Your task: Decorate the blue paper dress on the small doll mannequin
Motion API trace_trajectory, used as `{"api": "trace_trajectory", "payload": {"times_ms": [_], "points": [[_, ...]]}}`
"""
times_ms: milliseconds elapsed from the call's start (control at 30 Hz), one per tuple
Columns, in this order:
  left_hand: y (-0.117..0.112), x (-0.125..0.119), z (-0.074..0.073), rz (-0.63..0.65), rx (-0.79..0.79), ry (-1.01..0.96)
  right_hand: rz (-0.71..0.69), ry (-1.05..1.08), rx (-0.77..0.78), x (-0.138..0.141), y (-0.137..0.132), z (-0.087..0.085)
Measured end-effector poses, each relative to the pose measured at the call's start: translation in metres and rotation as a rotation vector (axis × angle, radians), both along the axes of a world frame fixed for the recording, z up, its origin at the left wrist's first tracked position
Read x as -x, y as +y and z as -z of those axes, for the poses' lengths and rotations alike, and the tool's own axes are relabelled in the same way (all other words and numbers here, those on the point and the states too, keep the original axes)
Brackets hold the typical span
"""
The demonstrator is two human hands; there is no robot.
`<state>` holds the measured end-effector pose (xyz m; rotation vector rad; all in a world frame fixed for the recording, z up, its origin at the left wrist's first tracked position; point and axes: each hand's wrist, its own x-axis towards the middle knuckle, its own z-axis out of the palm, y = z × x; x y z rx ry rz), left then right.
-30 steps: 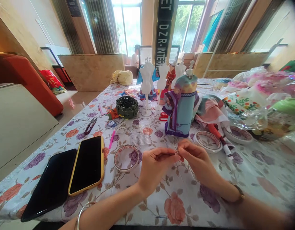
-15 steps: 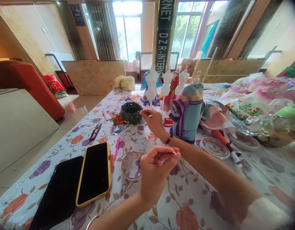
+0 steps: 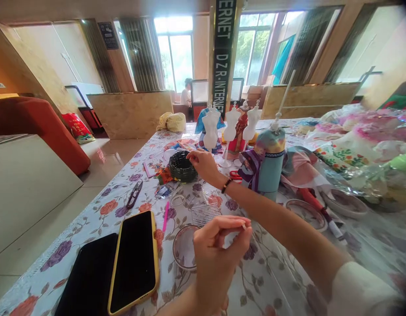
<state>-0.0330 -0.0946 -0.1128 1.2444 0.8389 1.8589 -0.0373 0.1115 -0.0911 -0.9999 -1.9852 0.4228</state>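
My left hand [image 3: 219, 250] is raised over the near part of the floral tablecloth [image 3: 100, 206], thumb and fingers pinched on a tiny pale piece [image 3: 244, 226]. My right hand [image 3: 201, 161] reaches far forward to the rim of the dark woven basket [image 3: 182, 166]; its fingers are curled together at the basket's edge, and what they hold, if anything, is too small to see. A dressed mini mannequin [image 3: 270, 158] in blue and purple cloth stands just right of my right forearm.
A yellow-cased phone [image 3: 134, 261] and a black tablet [image 3: 87, 281] lie at the near left. Small dishes [image 3: 185, 245], a mesh square [image 3: 206, 213], thread snips [image 3: 134, 195], red scissors [image 3: 235, 175], white mannequins [image 3: 212, 127] and bagged fabrics [image 3: 361, 140] crowd the table. A person sits far back.
My right hand has left my left hand and stretched forward to the basket. My left hand has risen slightly, keeping its pinch. The view has tilted upward.
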Motion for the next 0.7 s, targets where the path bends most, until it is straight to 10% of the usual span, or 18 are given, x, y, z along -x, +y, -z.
{"api": "trace_trajectory", "payload": {"times_ms": [400,700], "points": [[0.006,0.012,0.011,-0.206,-0.320,0.464,-0.473,0.478,0.249,-0.102,-0.109,-0.029],[0.023,0.002,-0.006,-0.374,-0.552,0.764,-0.408,-0.118,-0.070,-0.180,-0.114,-0.076]]}}
